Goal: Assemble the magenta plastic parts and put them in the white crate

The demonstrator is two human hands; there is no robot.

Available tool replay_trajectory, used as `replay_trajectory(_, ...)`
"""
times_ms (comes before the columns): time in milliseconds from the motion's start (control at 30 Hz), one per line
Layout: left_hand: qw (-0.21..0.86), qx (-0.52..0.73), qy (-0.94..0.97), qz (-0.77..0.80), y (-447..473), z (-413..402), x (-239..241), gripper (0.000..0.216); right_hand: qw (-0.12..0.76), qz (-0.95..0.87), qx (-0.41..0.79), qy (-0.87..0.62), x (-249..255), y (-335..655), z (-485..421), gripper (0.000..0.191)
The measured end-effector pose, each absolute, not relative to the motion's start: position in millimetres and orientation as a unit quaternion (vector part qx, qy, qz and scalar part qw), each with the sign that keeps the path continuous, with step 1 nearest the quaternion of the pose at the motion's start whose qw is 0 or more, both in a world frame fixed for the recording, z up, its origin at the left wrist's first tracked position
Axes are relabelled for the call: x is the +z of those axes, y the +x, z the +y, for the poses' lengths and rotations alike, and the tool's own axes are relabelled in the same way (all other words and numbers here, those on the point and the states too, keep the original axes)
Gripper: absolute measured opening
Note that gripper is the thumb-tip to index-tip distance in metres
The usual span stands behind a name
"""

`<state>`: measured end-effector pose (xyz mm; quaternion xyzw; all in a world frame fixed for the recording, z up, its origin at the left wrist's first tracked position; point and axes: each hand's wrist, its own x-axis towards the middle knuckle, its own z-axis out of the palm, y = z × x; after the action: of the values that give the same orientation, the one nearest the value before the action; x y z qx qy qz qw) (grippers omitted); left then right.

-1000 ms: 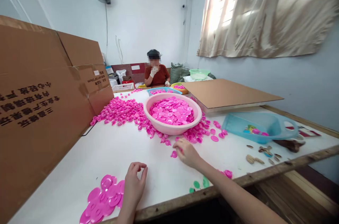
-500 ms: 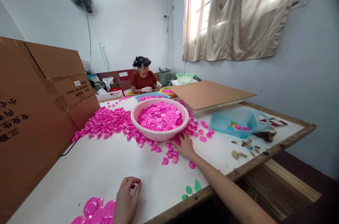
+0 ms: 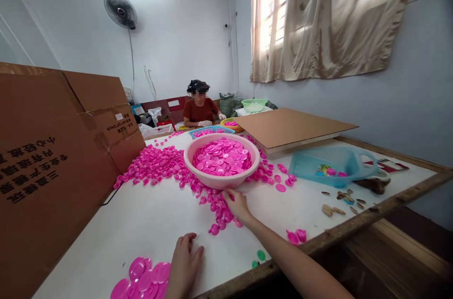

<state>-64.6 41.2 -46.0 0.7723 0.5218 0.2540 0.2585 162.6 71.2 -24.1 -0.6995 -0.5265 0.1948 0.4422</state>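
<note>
From my remote seat, taking the table's far side as twelve o'clock, I have the right hand (image 3: 238,205) reaching in beside the pink plastic basin (image 3: 221,181), its fingers bent down at the edge of a trail of small pink toy cups (image 3: 218,218). I can't tell whether its fingertips pinch one. The cups trail off toward eight o'clock of that hand, and at about one o'clock of the left hand (image 3: 184,259), which I see low over the white tabletop (image 3: 141,223), fingers loosely curled, thumb apart, nothing visible between them. Just beside it at eight o'clock lie larger pink saucers (image 3: 143,280), overlapping. The basin, at eleven o'clock from the right hand, is heaped with pink discs (image 3: 226,157). Also from the right hand, I have a translucent blue scoop (image 3: 325,167) at two o'clock, peanuts (image 3: 332,210) at three and green pieces (image 3: 261,255) at five. A gloved co-worker (image 3: 200,111) sits at the table's far end, twelve o'clock.
</note>
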Motion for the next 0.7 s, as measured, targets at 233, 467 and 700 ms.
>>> replay_trajectory(233, 0.125, 0.178, 0.822, 0.527, 5.7, 64.1, -2.1, 0.036, 0.546, -0.484, 0.013, -0.683, -32.8, 193.8, 67.5, 0.024)
replay_trajectory(467, 0.093, 0.148, 0.893, 0.414, 25.7, 72.5, -41.0, 0.059, 0.423, -0.637, 0.018, -0.644, -30.8, 171.5, 61.8, 0.027)
replay_trajectory(700, 0.05, 0.079, 0.883, 0.459, 34.0, 68.3, -51.4, 0.056, 0.33, -0.711, 0.069, -0.617, -39.8, 156.9, 75.3, 0.029)
